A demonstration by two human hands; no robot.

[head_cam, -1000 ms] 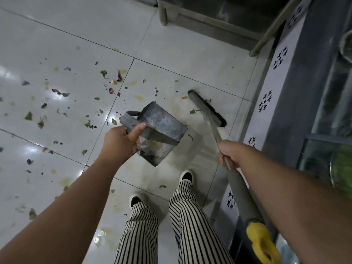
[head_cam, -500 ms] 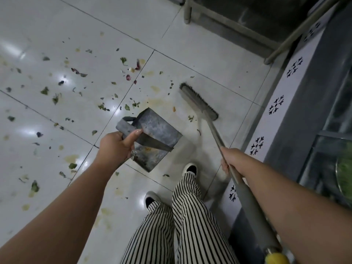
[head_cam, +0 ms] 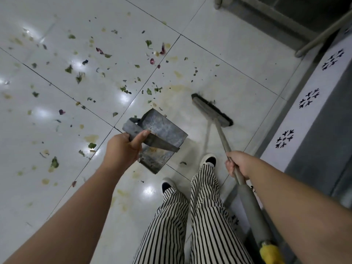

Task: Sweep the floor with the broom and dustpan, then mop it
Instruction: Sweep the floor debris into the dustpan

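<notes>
— Head view, looking down: what have the hands got?

— Left hand [head_cam: 123,149] grips the flat metal handle of the dustpan [head_cam: 160,138], fingers curled round it and the thumb laid along the top. The pan (grey, stained, rusty inside) hangs tilted in the air above the floor [head_cam: 238,60], well clear of the tiles.

— And the other?

— Right hand [head_cam: 239,163] is wrapped around the grey shaft of the broom [head_cam: 211,109]. Its black-bristled head rests on the tile ahead of the feet, to the right of the dustpan and apart from it. The shaft ends in a yellow cap [head_cam: 270,252] at the bottom edge.

— Where's the mess?

— Green leaf scraps [head_cam: 68,69] and a few purple bits [head_cam: 152,60] are scattered over the white tiles, mostly to the left and ahead of the pan, with yellowish smears among them. One scrap lies just beside the right shoe.

— Anything else?

— Striped trousers [head_cam: 207,216], white shoes [head_cam: 208,159], and a patterned white strip [head_cam: 306,101] along the right wall.
</notes>
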